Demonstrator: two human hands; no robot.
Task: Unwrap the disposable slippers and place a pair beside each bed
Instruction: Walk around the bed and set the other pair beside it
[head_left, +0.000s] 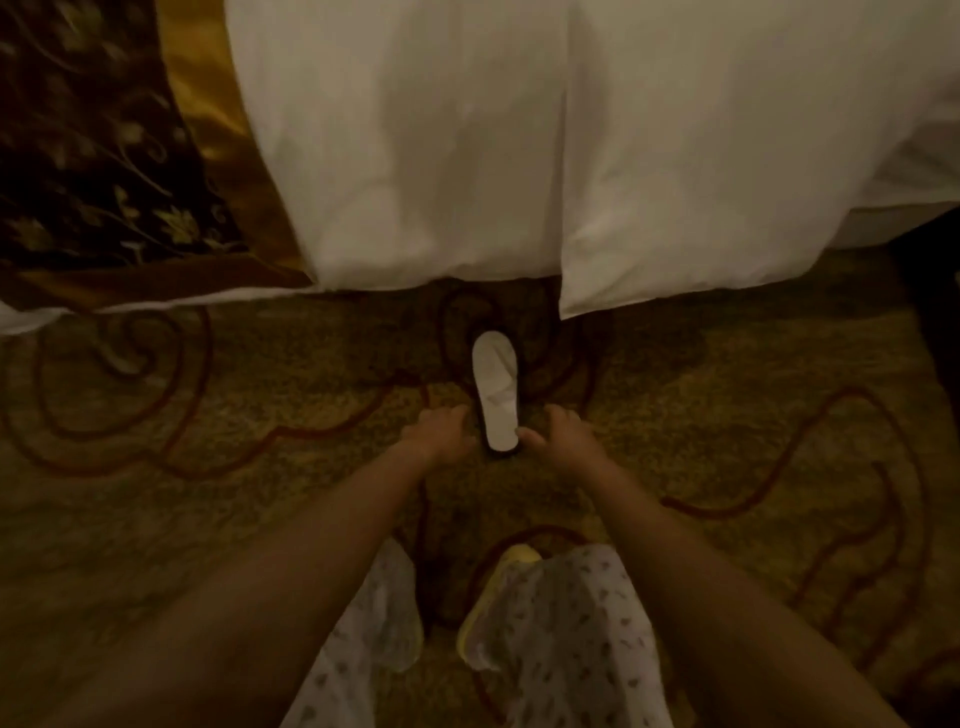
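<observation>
View from the head camera, looking down at a patterned carpet (208, 519) beside a bed. A white slipper (496, 391) lies flat on the carpet, its long axis pointing toward the bed, its far end near the hanging edge of the white duvet (441, 156) and apart from it. A dark edge shows along the slipper's right side and under its near end; whether this is a second slipper beneath it or only shadow cannot be told. The left hand (439, 432) rests just beside the near left edge of the slipper with fingers curled loosely and narrow, holding nothing visible; contact with the slipper cannot be told. The right hand (558, 434) lies at the near right edge, fingers bent and partly spread, its thumb tip touching or almost touching the slipper's heel end; it grips nothing. Both forearms reach forward from the lower part of the view. A dark floral bed runner (88, 130) with a gold border drapes over the bed at the upper left. Pale printed trouser legs (566, 639) and a yellow shoe (522, 555) appear at the bottom, over the carpet's near part.
</observation>
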